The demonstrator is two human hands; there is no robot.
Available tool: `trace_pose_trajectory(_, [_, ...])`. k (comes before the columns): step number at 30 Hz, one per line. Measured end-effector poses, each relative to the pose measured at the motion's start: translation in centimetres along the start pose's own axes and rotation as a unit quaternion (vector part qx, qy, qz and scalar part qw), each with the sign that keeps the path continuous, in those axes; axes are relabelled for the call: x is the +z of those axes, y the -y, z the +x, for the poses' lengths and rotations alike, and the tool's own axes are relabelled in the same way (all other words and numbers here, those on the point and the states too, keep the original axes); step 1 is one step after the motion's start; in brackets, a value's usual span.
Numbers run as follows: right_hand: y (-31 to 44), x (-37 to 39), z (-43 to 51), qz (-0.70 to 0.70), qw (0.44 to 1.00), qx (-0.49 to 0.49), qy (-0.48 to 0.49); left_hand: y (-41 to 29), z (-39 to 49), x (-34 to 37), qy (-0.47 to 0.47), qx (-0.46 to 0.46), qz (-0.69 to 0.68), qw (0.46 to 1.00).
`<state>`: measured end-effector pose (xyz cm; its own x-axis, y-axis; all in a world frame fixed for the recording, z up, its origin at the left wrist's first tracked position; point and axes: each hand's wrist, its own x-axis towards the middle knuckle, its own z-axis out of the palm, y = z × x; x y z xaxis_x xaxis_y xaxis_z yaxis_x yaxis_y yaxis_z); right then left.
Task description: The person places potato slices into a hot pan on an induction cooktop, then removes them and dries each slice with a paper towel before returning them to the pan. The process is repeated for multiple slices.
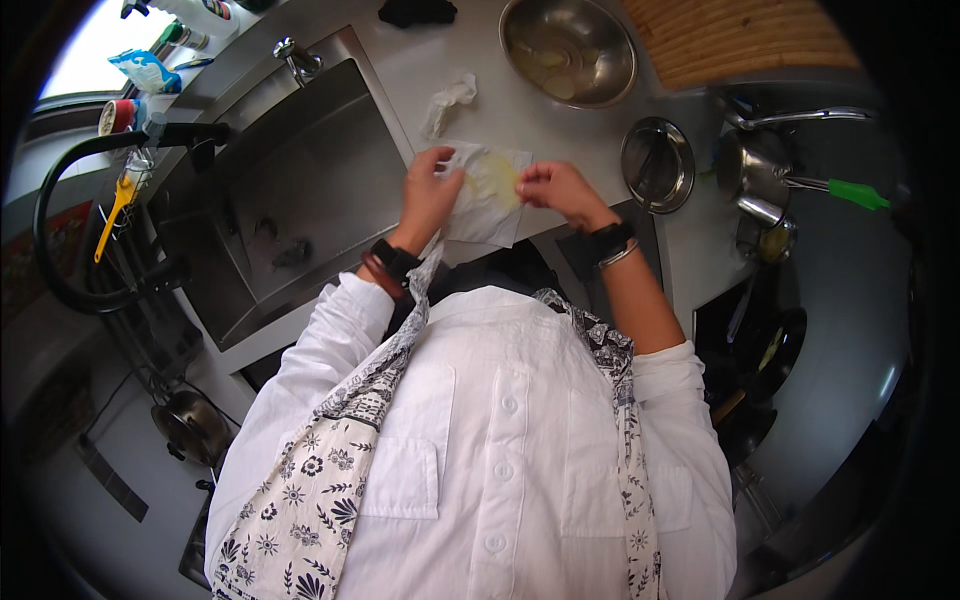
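Note:
A white paper towel (484, 225) lies on the counter before me, with thin pale yellow-green slices (496, 171) spread on it, perhaps potato. My left hand (433, 187) is over the towel's left side, thumb and fingers apart, nothing visible in its grasp. At the right edge of the slices, my right hand (559, 189) has its fingertips pinched together on a slice's rim. Beyond the towel stands a steel mixing bowl (611, 49) holding more pale slices (559, 86) at its bottom. A crumpled paper towel (450, 103) sits just behind the flat one.
On the left is a steel sink (315, 165) with a faucet (296, 60). A round metal strainer or lid (658, 165) lies right of my right hand. Farther right are a steel saucepan (750, 169) with a green-covered handle (855, 193) and a dark frying pan (784, 352). A wooden board (742, 37) lies at the back right.

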<state>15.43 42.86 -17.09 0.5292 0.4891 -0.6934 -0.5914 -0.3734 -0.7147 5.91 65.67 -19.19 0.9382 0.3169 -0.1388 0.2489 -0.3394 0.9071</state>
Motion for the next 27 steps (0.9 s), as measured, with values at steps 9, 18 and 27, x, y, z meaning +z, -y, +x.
trace_pose_trajectory(9, [-7.8, 4.4, 0.4, -0.073, 0.990, 0.048, -0.107, 4.0, -4.1, -1.5, 0.081, 0.191, 0.264, 0.942])
trace_pose_trajectory(18, [-8.0, 2.0, -1.8, -0.009, 0.985, 0.038, -0.169, 5.1, -4.2, -3.4, 0.109, 0.224, 0.263, 0.932])
trace_pose_trajectory(27, [-2.2, -4.0, -2.8, -0.050, 0.966, -0.113, -0.227, 5.4, -1.9, -4.5, 0.128, 0.193, 0.121, 0.965])
